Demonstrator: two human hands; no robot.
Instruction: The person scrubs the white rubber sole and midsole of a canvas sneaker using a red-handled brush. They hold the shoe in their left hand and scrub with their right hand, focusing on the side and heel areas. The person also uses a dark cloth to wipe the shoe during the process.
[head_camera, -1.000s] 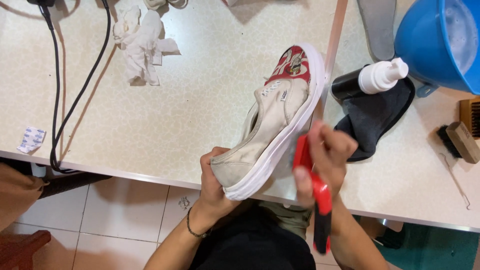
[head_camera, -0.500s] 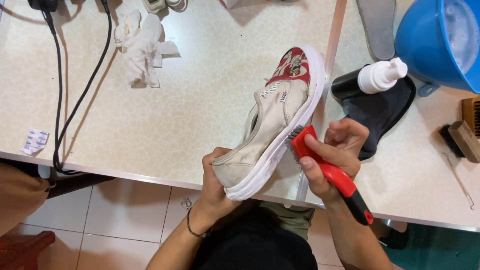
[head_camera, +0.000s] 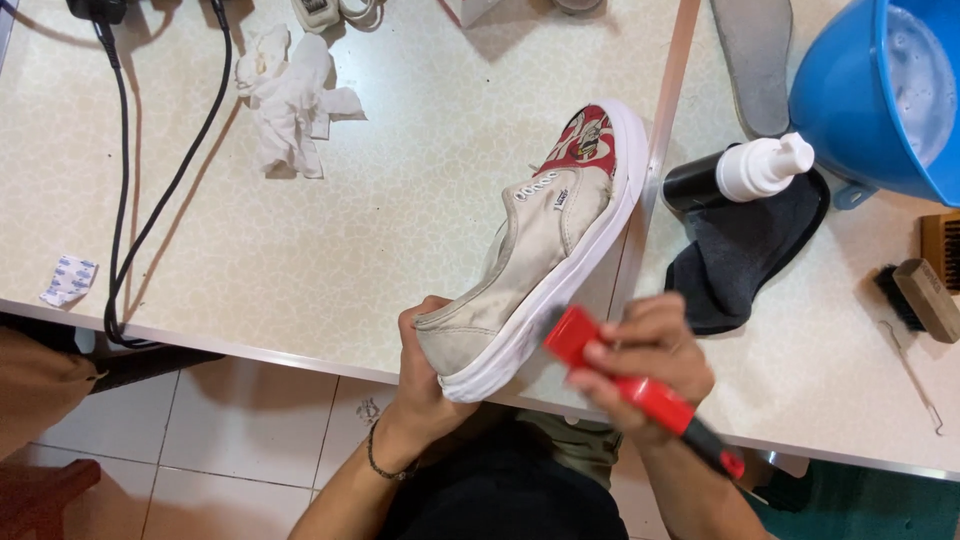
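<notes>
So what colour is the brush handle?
Red with a black end, on the brush in the right hand; head view.

Pale speckled tabletops side by side, light tiled floor below

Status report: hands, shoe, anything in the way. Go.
Left hand grips the shoe at the heel. Right hand holds the red brush against its white sole. Nothing in the way.
</notes>
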